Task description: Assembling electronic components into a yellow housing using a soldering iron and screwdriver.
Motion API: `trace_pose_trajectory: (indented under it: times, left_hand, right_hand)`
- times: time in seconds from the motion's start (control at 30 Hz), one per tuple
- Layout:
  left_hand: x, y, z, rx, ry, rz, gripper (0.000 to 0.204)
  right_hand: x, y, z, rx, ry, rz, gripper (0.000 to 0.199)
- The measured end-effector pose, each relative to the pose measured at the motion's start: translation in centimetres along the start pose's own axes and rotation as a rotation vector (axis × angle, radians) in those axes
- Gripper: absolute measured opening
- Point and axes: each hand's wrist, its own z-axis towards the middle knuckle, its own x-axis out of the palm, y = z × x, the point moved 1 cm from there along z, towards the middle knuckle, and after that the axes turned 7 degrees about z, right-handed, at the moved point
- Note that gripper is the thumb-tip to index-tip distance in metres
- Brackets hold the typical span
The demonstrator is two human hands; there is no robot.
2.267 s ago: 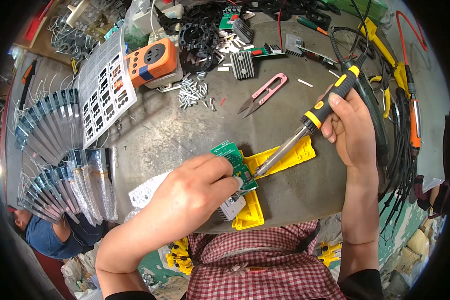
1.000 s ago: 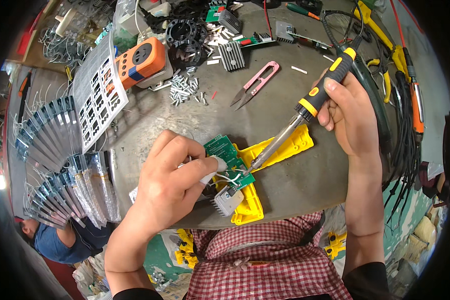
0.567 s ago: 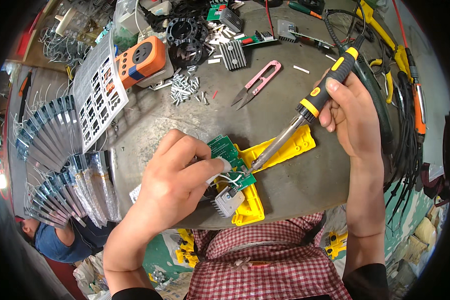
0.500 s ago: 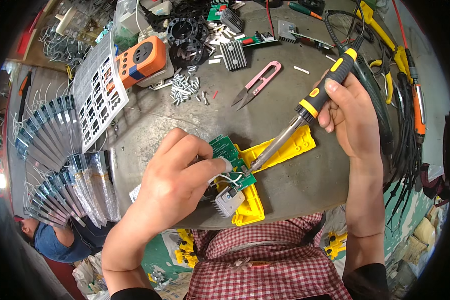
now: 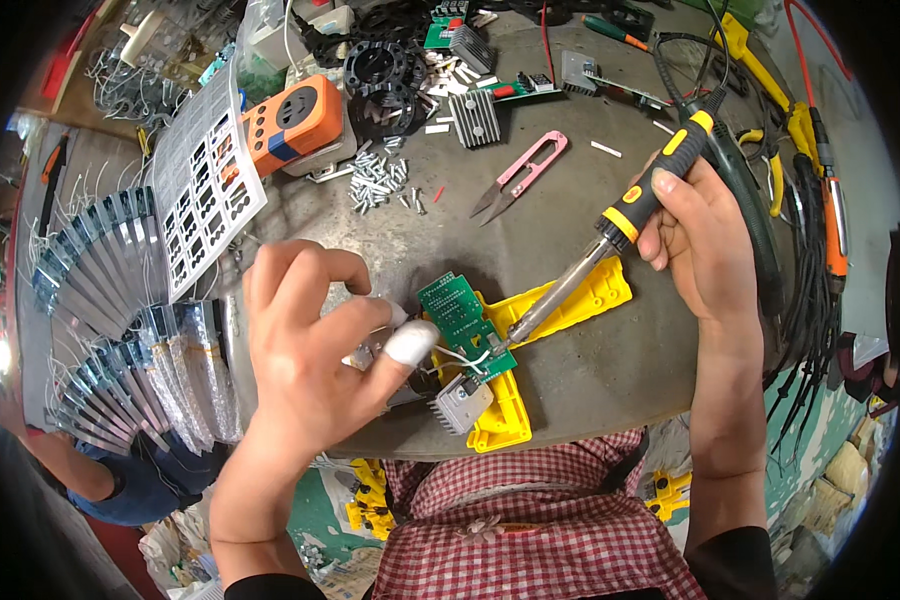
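Observation:
My right hand (image 5: 698, 215) grips a soldering iron (image 5: 660, 175) by its black and yellow handle. The iron's tip meets the lower part of a green circuit board (image 5: 458, 312). White wires (image 5: 462, 357) run across that lower part, near a finned metal heat sink (image 5: 460, 403). Beneath the board lies a yellow plastic shell (image 5: 560, 303), with one arm reaching right and another toward me. Left of the board is my left hand (image 5: 315, 340), its thumb and forefinger in white finger covers. Those fingers are apart, and I see nothing held between them.
Pink-handled snips (image 5: 518, 178) lie beyond the board. Further back are loose screws (image 5: 378, 182), an orange power socket (image 5: 295, 115) and finned heat sinks (image 5: 473, 118). Black cables (image 5: 808, 290) hang at the right. Another person (image 5: 130, 485) sits at the lower left.
My left hand has drawn back leftward from the wires, its thumb and forefinger parting. The soldering iron stays nearly in place. At lower left, the other person's arm has shifted.

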Motion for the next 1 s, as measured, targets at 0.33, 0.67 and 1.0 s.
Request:
trace_pose_trajectory:
  times: [0.33,0.67,1.0]
  left_hand:
    - [3.1,-2.0,-1.2,0.116,-0.057,-0.085,0.027]
    - [2.9,-2.6,-0.2,0.018,0.093,-0.062,0.025]
    - [3.0,-2.1,0.1,0.059,0.14,-0.087,0.029]
  right_hand:
    - [0.1,-0.3,0.2,-0.01,0.0,-0.062,0.016]
    - [-0.1,-0.3,0.1,-0.019,0.018,-0.048,0.016]
    - [0.1,0.0,0.0,-0.023,0.03,0.026,0.013]
